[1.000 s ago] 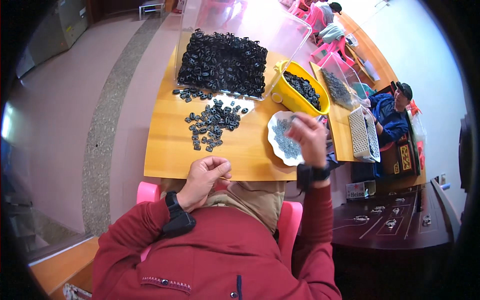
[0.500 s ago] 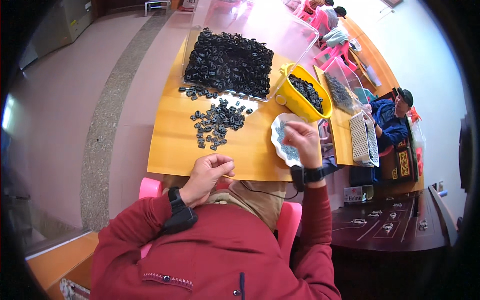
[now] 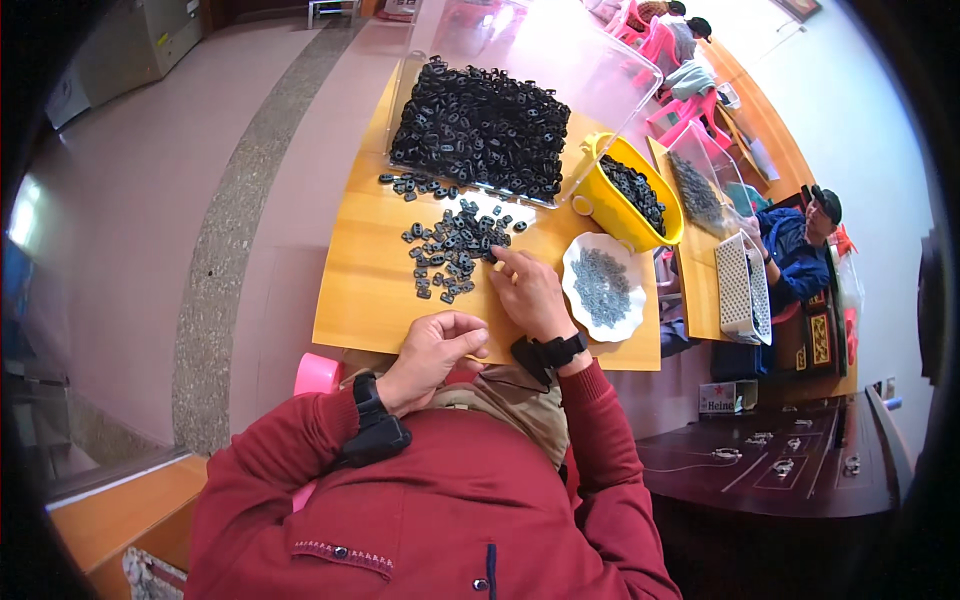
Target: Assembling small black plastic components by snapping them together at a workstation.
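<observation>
On the wooden table lies a loose pile of small black plastic pieces (image 3: 450, 245), each with holes through it. My right hand (image 3: 535, 298) reaches to the pile's right edge, its fingers partly stretched and fingertips at the pieces. My left hand (image 3: 435, 355) hovers by the table's front edge, thumb and fingers pressed together; whatever is between them is too small or hidden. Beside my right hand sits a white scalloped plate (image 3: 634, 318) bearing many tiny grey-clear parts (image 3: 603, 285).
A clear bin (image 3: 400, 90) full of black pieces stands at the back of the table (image 3: 370, 320). Right of it is a yellow tub (image 3: 665, 225) with more pieces. A person (image 3: 790, 245) sits at another table with a white perforated basket (image 3: 733, 290).
My right hand has moved left from over the plate to the pile, and its pinch has loosened. My left hand keeps its closed pose. The whole view has shifted slightly.
</observation>
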Motion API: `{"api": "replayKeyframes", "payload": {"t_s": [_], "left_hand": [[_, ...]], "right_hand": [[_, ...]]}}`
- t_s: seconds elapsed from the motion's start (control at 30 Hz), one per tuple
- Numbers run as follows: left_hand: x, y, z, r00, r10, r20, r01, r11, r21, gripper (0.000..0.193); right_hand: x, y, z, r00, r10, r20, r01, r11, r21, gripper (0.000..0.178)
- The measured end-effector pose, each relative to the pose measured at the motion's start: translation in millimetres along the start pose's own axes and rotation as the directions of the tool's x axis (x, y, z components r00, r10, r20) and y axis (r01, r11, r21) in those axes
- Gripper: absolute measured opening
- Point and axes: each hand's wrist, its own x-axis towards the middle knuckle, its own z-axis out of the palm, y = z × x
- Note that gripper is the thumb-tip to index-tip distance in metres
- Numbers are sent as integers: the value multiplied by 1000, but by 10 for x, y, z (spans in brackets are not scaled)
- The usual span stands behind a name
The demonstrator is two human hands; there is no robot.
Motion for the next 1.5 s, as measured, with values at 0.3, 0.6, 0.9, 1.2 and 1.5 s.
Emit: {"api": "replayKeyframes", "payload": {"t_s": [0.3,0.6,0.9,1.2,1.5], "left_hand": [[3,-5,-23,1000,-12,5,12,1000,-1,16],[1,-14,-9,1000,1,6,-2,1000,15,15],[6,-32,-24,1000,18,13,-19,1000,10,14],[-16,-24,-5,1000,23,3,-23,999,36,14],[-8,-19,35,999,33,-21,-32,999,23,17]], "right_hand": [[-67,14,32,998,-1,-65,0,1000,-10,20],[-88,65,-5,999,15,-50,-12,997,76,13],[-156,118,10,994,9,-108,8,988,152,14],[-341,219,7,988,111,-107,-68,936,346,18],[-648,13,11,961,223,165,-270,616,740,21]]}}
